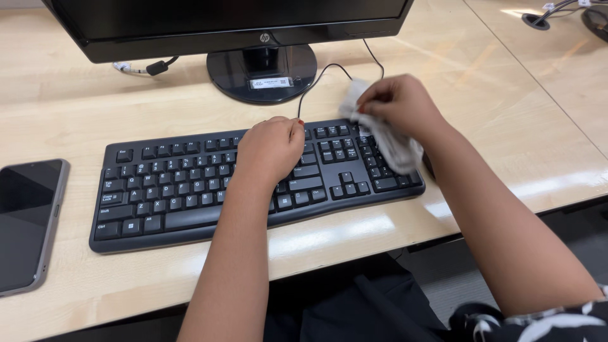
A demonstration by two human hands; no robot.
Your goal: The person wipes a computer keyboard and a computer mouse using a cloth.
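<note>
On a pale wood-grain desk (pixel 82 126), items run as follows. Desk: light laminate top, seam to a neighbouring desk at far right. Monitor (pixel 221 25): black, only its lower edge in view, on a round glossy base (pixel 263 76) at the back centre. Keyboard (pixel 177 190): black, full-size, lying parallel to the near edge, its thin cable (pixel 316 79) looping back past the base. Smartphone (pixel 25 225): dark screen, face up, flat at the left, apart from the keyboard. Left hand (pixel 271 149): loosely curled, resting on the keys right of centre, holding nothing. Right hand (pixel 399 104): closed on a crumpled white cloth (pixel 389 139) above the number pad. Cloth: bunched, its lower part draped over the keyboard's right-hand keys. The hands are near each other, not touching. Plug (pixel 158 65): small, black, behind the monitor at left.
</note>
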